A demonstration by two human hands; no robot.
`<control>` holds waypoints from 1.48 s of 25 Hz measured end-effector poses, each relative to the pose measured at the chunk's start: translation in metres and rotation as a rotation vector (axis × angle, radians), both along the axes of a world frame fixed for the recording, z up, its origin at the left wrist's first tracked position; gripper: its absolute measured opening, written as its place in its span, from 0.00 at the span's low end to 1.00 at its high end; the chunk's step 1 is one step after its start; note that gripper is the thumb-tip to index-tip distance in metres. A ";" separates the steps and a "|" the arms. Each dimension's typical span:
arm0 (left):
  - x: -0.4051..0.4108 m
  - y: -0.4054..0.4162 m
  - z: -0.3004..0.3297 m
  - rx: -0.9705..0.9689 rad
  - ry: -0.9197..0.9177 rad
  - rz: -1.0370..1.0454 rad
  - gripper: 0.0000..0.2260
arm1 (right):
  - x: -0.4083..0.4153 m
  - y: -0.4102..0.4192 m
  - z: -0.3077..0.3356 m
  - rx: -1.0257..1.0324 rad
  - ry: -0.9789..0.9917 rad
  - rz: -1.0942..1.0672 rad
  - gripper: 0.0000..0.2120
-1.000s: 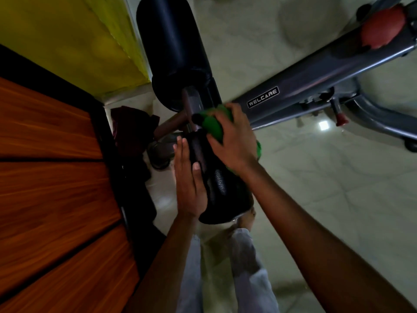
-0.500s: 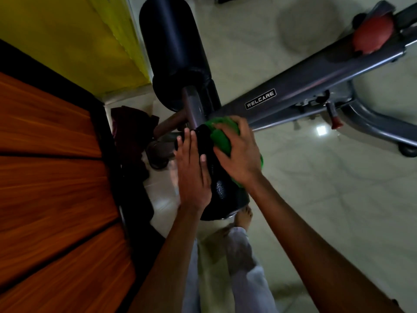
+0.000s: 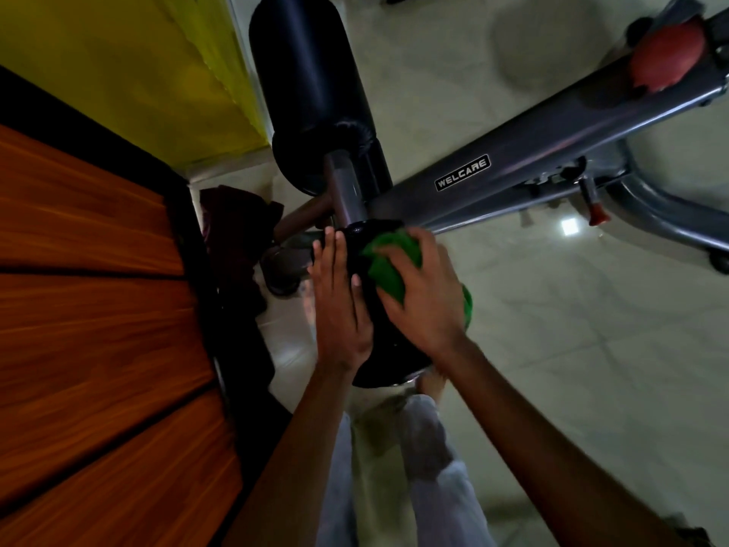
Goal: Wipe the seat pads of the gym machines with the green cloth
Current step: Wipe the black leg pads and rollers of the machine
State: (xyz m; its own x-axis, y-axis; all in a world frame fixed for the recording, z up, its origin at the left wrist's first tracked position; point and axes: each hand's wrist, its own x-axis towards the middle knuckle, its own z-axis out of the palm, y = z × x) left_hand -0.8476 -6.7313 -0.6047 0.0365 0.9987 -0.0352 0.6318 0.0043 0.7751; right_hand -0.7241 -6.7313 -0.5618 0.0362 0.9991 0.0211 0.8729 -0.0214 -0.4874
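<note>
A black roller pad (image 3: 384,351) of the gym machine stands right in front of me, just above my legs. My right hand (image 3: 428,298) grips the bunched green cloth (image 3: 388,266) and presses it on the pad's upper right side. Flat against the pad's left side lies my left hand (image 3: 339,305), fingers straight. A second, longer black roller pad (image 3: 311,84) sits beyond on the same grey post (image 3: 345,187).
A grey frame bar (image 3: 552,152) marked WELCARE runs up to the right, with a red knob (image 3: 666,59) near its end. A wooden panel (image 3: 90,309) and yellow wall (image 3: 130,65) close off the left. Dark cloth (image 3: 236,227) lies on the tiled floor (image 3: 572,369).
My right hand has slid the green cloth down the pad toward me. My left hand stays flat on the pad's left side, shifted slightly.
</note>
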 end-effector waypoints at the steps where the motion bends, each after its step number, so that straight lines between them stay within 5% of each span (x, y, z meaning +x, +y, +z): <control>1: 0.000 0.000 0.000 -0.011 0.013 0.002 0.23 | -0.001 0.023 0.001 -0.029 0.029 -0.014 0.19; 9: -0.010 0.013 0.022 -0.030 -0.025 0.030 0.22 | 0.027 0.076 0.017 -0.031 0.268 -0.041 0.20; 14: -0.025 0.107 0.042 0.070 -0.077 0.067 0.24 | 0.023 0.123 0.039 0.010 0.293 -0.055 0.20; 24: -0.048 0.288 0.005 0.061 -0.120 -0.052 0.31 | -0.045 0.238 0.010 0.049 -0.046 -0.020 0.22; 37: -0.032 0.289 -0.016 0.059 -0.282 0.061 0.22 | -0.041 0.370 0.002 0.034 -0.086 -0.041 0.21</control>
State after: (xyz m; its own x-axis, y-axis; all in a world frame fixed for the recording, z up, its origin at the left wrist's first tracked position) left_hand -0.8798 -6.4419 -0.6207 -0.0238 0.9994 0.0257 0.3910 -0.0143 0.9203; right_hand -0.7648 -6.3613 -0.5600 0.0738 0.9955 0.0602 0.9104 -0.0426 -0.4115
